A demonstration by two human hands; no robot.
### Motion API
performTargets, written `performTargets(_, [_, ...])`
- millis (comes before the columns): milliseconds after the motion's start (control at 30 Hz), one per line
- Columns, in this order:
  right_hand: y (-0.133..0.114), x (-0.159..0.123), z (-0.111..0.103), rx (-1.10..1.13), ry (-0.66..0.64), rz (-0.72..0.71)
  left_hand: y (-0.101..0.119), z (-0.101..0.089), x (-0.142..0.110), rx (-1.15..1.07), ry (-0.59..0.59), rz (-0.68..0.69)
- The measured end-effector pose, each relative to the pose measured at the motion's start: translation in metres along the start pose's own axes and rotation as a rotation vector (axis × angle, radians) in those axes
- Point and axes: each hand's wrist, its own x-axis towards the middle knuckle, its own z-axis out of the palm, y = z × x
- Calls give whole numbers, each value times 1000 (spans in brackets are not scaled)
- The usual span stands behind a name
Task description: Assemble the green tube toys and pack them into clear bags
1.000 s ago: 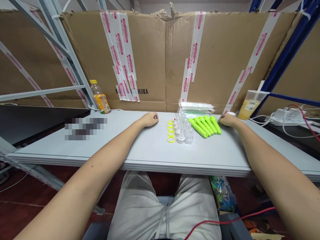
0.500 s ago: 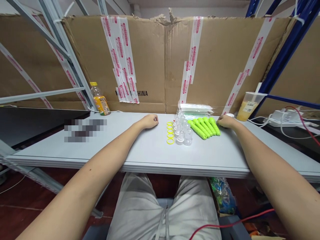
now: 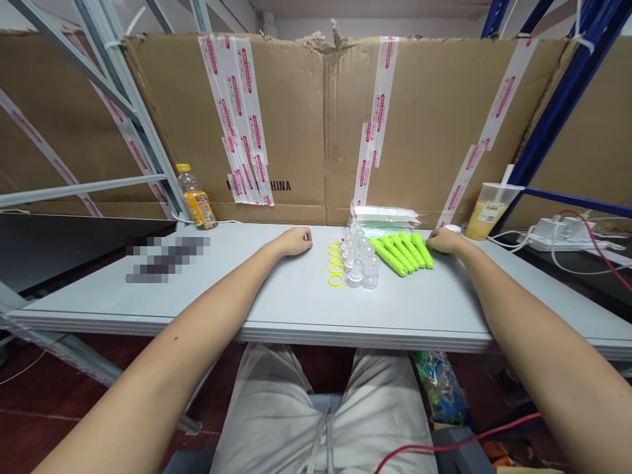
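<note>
My left hand rests on the grey-white table with its fingers curled in, and I see nothing in it. To its right stands a column of yellow-green rings. Beside the rings are rows of small clear plastic bottle-like pieces, some with white collars. Several bright green tube-shaped pieces lie side by side, slanted, right of the clear ones. My right hand lies just past the green pieces, fingers curled down to the tabletop, partly hidden; no object shows in it.
Clear plastic packaging lies behind the pieces, against a cardboard wall. A juice bottle stands at the back left. At the back right are a drink cup and a power strip with cables. Blurred blocks cover something on the left.
The camera view has tilted up slightly and shifted a little. Both hands stay resting where they were, and the rings, clear pieces and green pieces keep their places.
</note>
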Motion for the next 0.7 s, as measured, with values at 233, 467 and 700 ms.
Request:
performTargets(233, [0,1,1,4,4,0,1,0,-1,6,-7,-6])
performTargets(467, [-1,2,2,58,1,17,0,1,0,7,-3,-7])
performTargets(700, [-6,-3,-1,218,25,127,0,2,0,9,-5,2])
